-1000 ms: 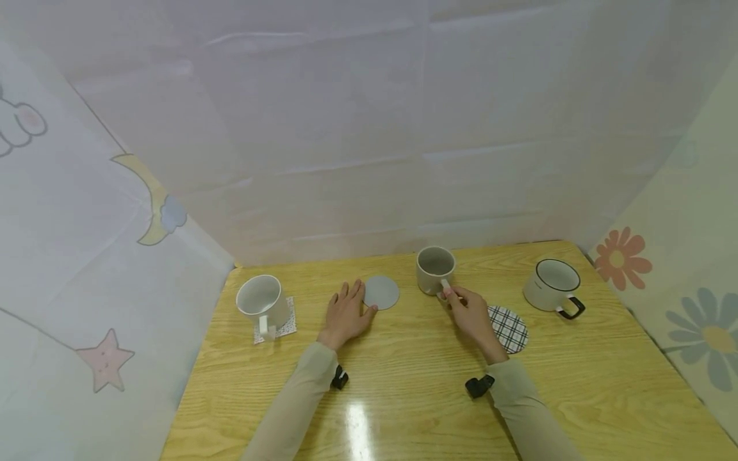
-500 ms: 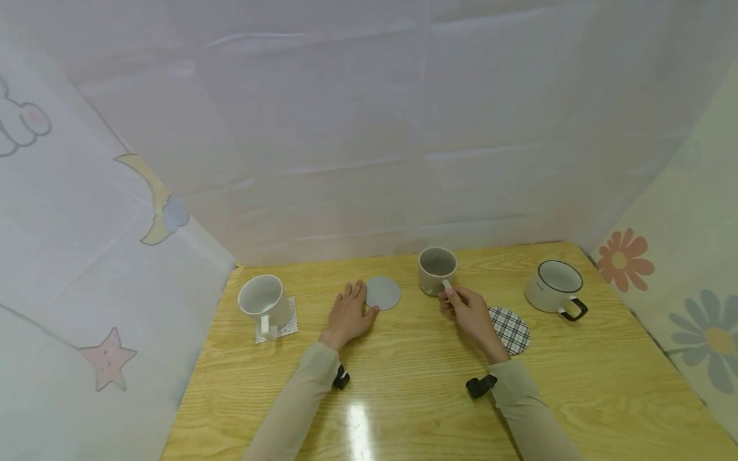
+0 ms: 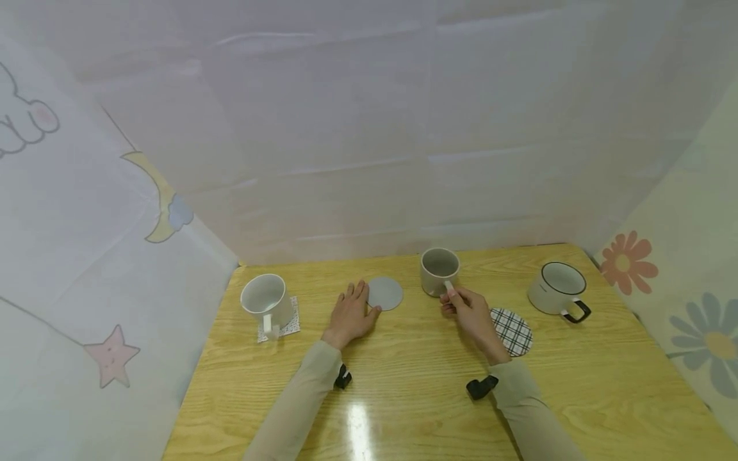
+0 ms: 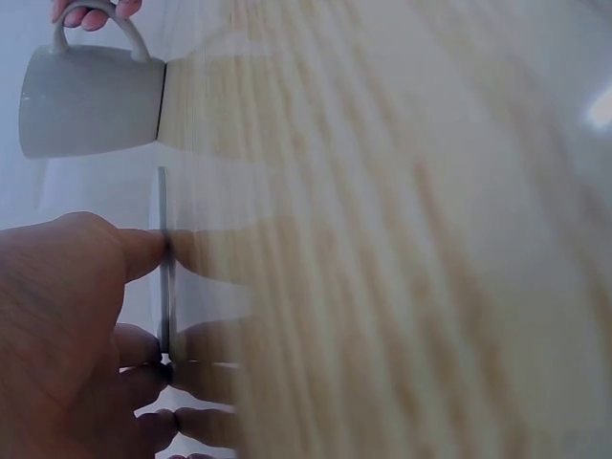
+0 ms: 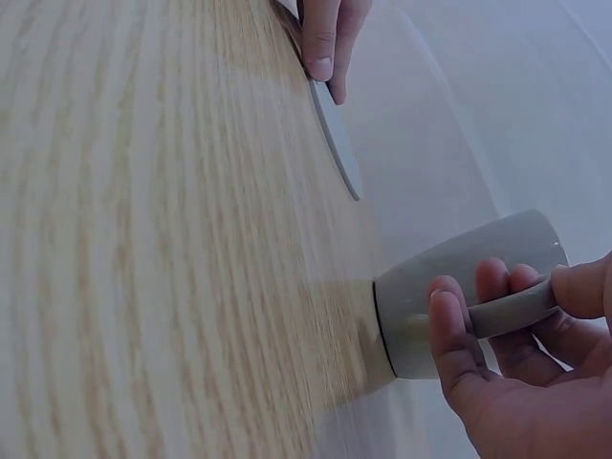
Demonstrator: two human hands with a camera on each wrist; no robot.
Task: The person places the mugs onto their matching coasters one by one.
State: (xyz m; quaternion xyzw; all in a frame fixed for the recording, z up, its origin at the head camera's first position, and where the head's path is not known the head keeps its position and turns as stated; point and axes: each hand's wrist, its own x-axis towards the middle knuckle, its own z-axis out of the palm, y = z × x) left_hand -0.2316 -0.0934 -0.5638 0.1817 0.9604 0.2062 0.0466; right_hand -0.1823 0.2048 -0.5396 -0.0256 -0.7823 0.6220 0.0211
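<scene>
The head view shows the round face of the grey coaster (image 3: 385, 294), which both wrist views turn into a thin edge. The left hand (image 3: 350, 318) touches it with extended fingers. At two o'clock from it stands a smooth grey mug (image 3: 434, 282), its loop handle pinched by the right hand (image 3: 474, 318). Only the head view shows the checked round coaster (image 3: 512, 333) at four o'clock from the mug.

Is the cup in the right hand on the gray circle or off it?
Off it: table shows between the cup and the gray circle.
</scene>
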